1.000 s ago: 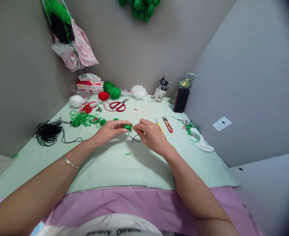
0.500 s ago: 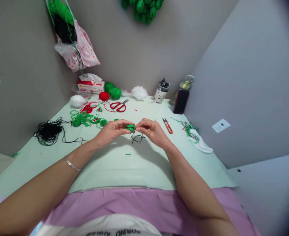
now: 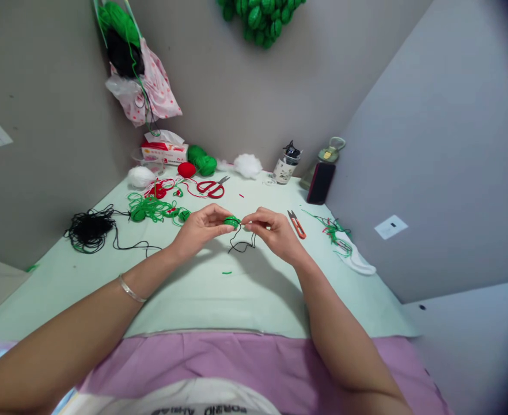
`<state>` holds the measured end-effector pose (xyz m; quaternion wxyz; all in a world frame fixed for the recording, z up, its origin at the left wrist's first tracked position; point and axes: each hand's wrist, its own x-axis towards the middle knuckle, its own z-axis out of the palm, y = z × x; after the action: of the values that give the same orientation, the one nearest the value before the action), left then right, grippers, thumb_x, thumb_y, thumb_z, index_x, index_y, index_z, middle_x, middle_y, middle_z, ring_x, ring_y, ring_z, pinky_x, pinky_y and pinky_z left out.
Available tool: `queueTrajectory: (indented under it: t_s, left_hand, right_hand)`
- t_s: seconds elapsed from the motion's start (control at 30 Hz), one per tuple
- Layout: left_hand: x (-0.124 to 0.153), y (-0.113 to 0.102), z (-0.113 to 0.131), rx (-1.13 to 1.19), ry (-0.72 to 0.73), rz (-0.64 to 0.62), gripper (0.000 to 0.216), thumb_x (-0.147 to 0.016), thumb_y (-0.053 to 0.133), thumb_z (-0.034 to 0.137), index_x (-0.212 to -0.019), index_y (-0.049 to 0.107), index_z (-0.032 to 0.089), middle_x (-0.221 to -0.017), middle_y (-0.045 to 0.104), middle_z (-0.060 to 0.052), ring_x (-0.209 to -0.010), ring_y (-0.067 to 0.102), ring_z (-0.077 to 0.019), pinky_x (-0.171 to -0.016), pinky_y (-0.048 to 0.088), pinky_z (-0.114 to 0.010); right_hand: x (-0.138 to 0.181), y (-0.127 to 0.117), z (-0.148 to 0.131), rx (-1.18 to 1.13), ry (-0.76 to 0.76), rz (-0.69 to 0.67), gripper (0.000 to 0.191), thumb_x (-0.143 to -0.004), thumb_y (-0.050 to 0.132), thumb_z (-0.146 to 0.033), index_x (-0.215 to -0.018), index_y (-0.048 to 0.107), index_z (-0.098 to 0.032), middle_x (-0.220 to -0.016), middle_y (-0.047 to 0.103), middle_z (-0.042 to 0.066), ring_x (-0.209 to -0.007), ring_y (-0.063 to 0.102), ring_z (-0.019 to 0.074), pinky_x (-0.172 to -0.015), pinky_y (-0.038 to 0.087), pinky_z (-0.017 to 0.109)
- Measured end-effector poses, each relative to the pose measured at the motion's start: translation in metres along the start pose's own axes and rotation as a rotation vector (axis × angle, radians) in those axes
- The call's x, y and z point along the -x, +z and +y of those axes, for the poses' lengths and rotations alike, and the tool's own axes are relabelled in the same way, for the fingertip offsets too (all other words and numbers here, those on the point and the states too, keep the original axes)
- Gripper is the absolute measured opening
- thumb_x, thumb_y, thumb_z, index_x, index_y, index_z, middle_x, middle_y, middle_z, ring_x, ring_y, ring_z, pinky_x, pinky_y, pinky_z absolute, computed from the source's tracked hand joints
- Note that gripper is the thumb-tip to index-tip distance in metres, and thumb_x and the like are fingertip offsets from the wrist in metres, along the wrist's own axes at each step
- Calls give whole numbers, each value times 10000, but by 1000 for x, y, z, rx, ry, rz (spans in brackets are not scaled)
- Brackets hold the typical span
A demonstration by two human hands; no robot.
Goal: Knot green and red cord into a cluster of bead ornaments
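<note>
Over the middle of the table, my left hand [image 3: 202,229] pinches a small green crocheted ball [image 3: 231,221] between thumb and fingertips. Dark strands of black yarn [image 3: 242,249] lie across the ball and hang below it in a loose loop. My right hand [image 3: 275,231] is closed at the ball's right end, thumb against fingers, and the loop of yarn runs up to it. Whether a needle is also in those fingertips is too small to tell. Beneath the hands, a short green yarn scrap [image 3: 227,272] lies on the table.
Red-handled scissors [image 3: 211,187] and orange thread snips [image 3: 296,225] lie beyond my hands. Tangled black yarn [image 3: 90,229] and green yarn [image 3: 148,206] spread at left. A phone [image 3: 321,183] leans against a bottle [image 3: 330,151] at back right, near a cup [image 3: 285,168].
The whole view has shifted slightly. My right fingertips have drawn a little away from the ball, and the loop of black yarn hangs wider. My left hand keeps its hold.
</note>
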<state>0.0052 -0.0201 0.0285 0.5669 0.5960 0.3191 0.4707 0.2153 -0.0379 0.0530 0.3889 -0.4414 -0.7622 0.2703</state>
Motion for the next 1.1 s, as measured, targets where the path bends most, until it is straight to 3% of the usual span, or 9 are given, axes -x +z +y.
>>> queueTrajectory:
  t_s: [0.13, 0.33, 0.67, 0.93, 1.1]
  left_hand:
    - [1, 3, -1, -49, -6, 16, 328, -671, 829, 363, -879, 645, 188, -908, 716, -39, -860, 659, -197, -867, 509, -378]
    - [4, 8, -6, -83, 54, 78, 340, -686, 821, 378, -921, 673, 184, -911, 698, -38, -883, 648, -198, -849, 518, -347]
    - [4, 6, -9, -104, 106, 40, 295, -740, 778, 330, -973, 683, 177, -934, 671, -32, -873, 621, -164, -810, 515, -297]
    - [5, 4, 1, -12, 35, 33, 340, -720, 803, 348, -986, 690, 169, -808, 644, -4, -769, 612, -145, -751, 494, -288]
    - [5, 4, 2, -5, 28, 13, 349, -714, 813, 344, -990, 692, 170, -858, 657, -14, -803, 629, -151, -790, 490, -296]
  right_hand:
    - [-1, 9, 4, -85, 38, -4, 150, -867, 647, -319, -847, 689, -177, -765, 599, 13, -646, 470, 116, -604, 374, 262]
    - [-4, 19, 6, -281, 118, -4, 207, -830, 677, -367, -811, 631, -166, -673, 540, -17, -610, 442, 108, -559, 344, 247]
    - [-3, 21, 5, -382, 144, -83, 227, -826, 692, -382, -829, 636, -161, -676, 565, -9, -628, 480, 109, -594, 397, 247]
    - [-2, 10, 12, -476, 155, -149, 184, -827, 713, -346, -928, 720, -192, -759, 580, -3, -636, 421, 100, -600, 355, 258]
    - [-1, -2, 13, -433, 138, -226, 170, -844, 693, -330, -949, 753, -210, -843, 574, 11, -684, 430, 107, -619, 344, 266]
